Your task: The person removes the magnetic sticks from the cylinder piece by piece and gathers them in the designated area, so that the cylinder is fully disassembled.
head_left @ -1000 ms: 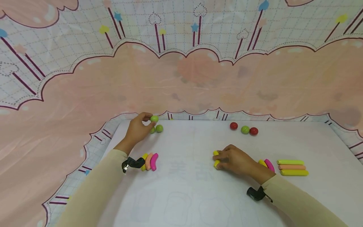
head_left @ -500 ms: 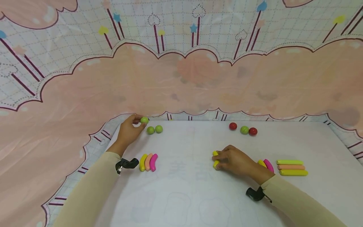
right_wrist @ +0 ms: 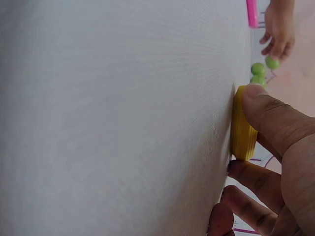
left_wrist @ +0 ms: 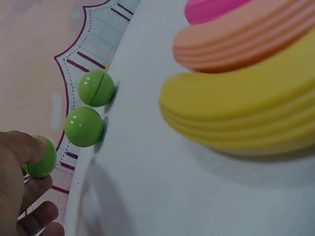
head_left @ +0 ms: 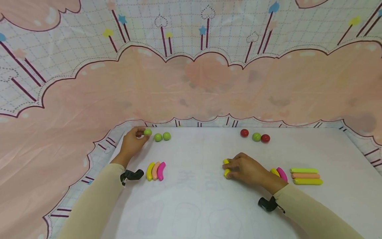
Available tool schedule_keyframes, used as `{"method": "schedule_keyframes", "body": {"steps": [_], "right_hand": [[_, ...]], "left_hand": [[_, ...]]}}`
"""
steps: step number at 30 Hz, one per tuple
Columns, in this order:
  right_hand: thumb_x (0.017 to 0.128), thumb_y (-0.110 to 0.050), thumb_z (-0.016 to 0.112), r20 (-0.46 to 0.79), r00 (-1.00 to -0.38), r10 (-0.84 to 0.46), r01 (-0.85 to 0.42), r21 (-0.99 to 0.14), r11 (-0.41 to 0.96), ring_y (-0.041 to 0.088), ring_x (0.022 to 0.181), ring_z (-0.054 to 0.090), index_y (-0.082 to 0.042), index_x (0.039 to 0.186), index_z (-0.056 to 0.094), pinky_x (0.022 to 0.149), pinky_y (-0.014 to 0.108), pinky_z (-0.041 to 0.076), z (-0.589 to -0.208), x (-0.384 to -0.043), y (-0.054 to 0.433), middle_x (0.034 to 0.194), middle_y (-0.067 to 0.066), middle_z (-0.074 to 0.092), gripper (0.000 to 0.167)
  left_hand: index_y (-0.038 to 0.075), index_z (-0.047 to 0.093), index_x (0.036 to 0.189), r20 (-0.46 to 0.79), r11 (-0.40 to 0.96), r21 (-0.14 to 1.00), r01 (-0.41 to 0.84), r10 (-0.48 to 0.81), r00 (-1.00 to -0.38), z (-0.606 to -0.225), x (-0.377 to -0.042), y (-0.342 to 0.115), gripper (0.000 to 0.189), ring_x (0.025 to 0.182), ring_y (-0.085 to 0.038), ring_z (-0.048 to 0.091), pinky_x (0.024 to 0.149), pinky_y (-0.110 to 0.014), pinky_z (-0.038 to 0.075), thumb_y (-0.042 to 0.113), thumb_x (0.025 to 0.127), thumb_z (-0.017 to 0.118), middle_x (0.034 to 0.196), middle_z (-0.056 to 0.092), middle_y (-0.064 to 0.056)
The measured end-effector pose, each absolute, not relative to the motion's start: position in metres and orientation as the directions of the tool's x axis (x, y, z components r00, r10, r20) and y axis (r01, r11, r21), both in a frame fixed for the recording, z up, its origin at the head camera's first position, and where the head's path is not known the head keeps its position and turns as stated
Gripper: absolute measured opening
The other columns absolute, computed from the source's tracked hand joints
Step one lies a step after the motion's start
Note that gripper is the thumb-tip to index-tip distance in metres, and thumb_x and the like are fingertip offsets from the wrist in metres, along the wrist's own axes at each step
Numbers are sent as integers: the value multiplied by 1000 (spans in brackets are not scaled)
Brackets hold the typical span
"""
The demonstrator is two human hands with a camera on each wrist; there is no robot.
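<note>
My left hand (head_left: pixel 132 142) pinches a glossy green ball (left_wrist: pixel 43 160) between thumb and fingers, at the far left of the white surface. Just right of it, two more green balls (head_left: pixel 158 137) sit side by side. Nearer, three ridged curved sticks lie side by side: yellow (head_left: pixel 150 171), peach (head_left: pixel 155 171) and pink (head_left: pixel 161 171). My right hand (head_left: pixel 247 169), right of the middle, grips a yellow ridged stick (right_wrist: pixel 241 130) by its two ends, low at the white surface. Its fingers cover part of the stick in the head view.
Toward the back right are a red ball (head_left: pixel 244 132), a green ball (head_left: pixel 256 136) and another red ball (head_left: pixel 265 138). Behind the right wrist lie yellow and pink curved sticks (head_left: pixel 282 174), then three straight sticks (head_left: pixel 305 176). A patterned cloth (head_left: pixel 179 86) surrounds the white board (head_left: pixel 191 212).
My left hand has carried the green ball leftward and down, from above the other two to their left. The right hand has stayed on the yellow stick.
</note>
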State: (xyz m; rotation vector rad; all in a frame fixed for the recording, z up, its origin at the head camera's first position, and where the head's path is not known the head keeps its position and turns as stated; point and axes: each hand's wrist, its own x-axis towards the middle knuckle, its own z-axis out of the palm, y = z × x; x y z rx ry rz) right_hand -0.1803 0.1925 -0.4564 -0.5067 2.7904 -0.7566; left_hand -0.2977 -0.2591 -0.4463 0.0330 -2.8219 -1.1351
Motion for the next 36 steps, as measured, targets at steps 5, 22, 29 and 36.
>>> {"method": "schedule_keyframes", "body": {"steps": [5,22,29,36], "right_hand": [[82,-35,87,-107,-919,-380,-275,-517,810,20,117,54,-30,122,77,97,40,53,-457,-181,193,117,-3,66,42],[82,-36,87,-106,-913,-393,-292,-501,814,22,120,53,-29,124,77,98,42,52,-457,-182,194,120,-3,68,43],[82,-36,87,-124,-913,-389,-280,-504,817,25,124,53,-29,124,77,101,46,51,-454,-179,195,124,0,67,43],[83,-36,86,-136,-903,-406,-289,-506,813,25,124,53,-28,124,77,102,47,50,-451,-171,195,127,1,65,43]], "left_hand": [[3,55,136,25,719,694,-23,-56,-998,-452,-298,-259,47,126,-39,52,105,-55,43,30,99,66,129,62,-18],[0,58,133,21,777,630,0,-16,-1000,-462,-298,-258,42,116,-37,58,100,-53,46,22,98,67,126,64,-21],[0,57,133,33,780,626,21,0,-999,-464,-298,-259,42,121,-38,59,105,-54,42,20,98,67,126,66,-23],[0,53,139,6,790,613,0,-5,-1000,-463,-297,-259,48,125,-40,56,108,-56,40,21,98,67,130,65,-24]]}}
